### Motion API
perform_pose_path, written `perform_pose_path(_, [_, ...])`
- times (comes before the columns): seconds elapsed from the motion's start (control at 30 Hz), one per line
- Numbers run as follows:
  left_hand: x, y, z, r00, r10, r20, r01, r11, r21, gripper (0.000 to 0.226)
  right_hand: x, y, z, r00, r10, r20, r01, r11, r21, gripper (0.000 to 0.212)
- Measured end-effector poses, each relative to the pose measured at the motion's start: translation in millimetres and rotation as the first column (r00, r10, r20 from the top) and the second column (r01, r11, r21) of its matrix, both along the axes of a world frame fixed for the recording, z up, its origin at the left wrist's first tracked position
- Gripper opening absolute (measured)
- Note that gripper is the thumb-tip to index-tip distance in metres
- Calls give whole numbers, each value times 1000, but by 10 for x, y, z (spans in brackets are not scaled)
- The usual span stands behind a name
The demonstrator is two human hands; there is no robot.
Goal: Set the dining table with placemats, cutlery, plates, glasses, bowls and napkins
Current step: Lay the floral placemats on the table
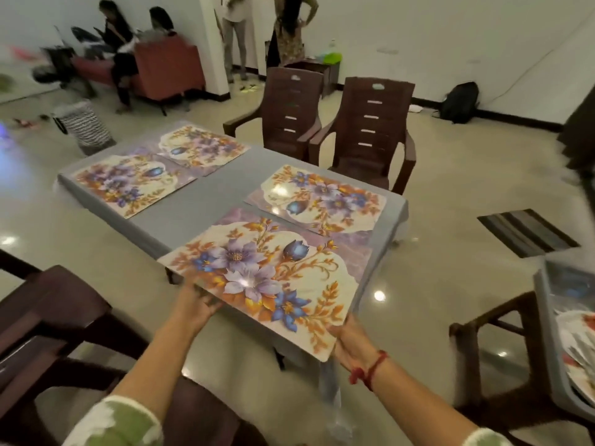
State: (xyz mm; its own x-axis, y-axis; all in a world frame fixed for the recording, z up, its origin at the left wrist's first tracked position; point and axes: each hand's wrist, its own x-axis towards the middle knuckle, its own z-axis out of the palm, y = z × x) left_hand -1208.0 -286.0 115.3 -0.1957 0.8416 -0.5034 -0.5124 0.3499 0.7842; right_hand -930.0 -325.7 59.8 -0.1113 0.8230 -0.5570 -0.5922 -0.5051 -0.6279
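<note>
A floral placemat (273, 278) lies at the near end of the grey dining table (196, 204), its near edge sticking out past the table. My left hand (198, 305) grips its near left corner from below. My right hand (349, 344), with a red thread on the wrist, holds its near right corner. Three more floral placemats lie flat on the table: one at the right (318, 197), one at the far left (125, 185), one at the far end (203, 146).
Two brown plastic chairs (363, 130) stand at the table's far right side, another dark chair (54, 320) at my near left. A grey crate (553, 320) with tableware sits on a stool at right. People are at the back of the room; a basket (84, 125) stands on the floor.
</note>
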Motion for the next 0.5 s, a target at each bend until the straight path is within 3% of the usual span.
perform_pose_path(0.07, [184,134,-174,986,-20,-167,11,998,-56,16,-185,176,-80,999,25,23,-24,1000,-15,51])
perform_pose_path(0.17, [334,305,-495,960,-15,-279,-28,989,-147,23,-304,408,-190,992,91,85,-84,993,-79,50])
perform_pose_path(0.27, [316,451,-773,904,44,-425,-114,984,-140,8,-243,593,-209,970,169,173,-137,973,-185,36])
perform_pose_path(0.4, [209,686,-1050,808,14,-589,-144,974,-175,42,-73,873,-232,886,323,332,-232,930,-285,9])
perform_pose_path(0.5, [247,806,-1066,720,-73,-690,-127,964,-234,50,-11,1062,-323,837,372,402,-248,911,-328,8])
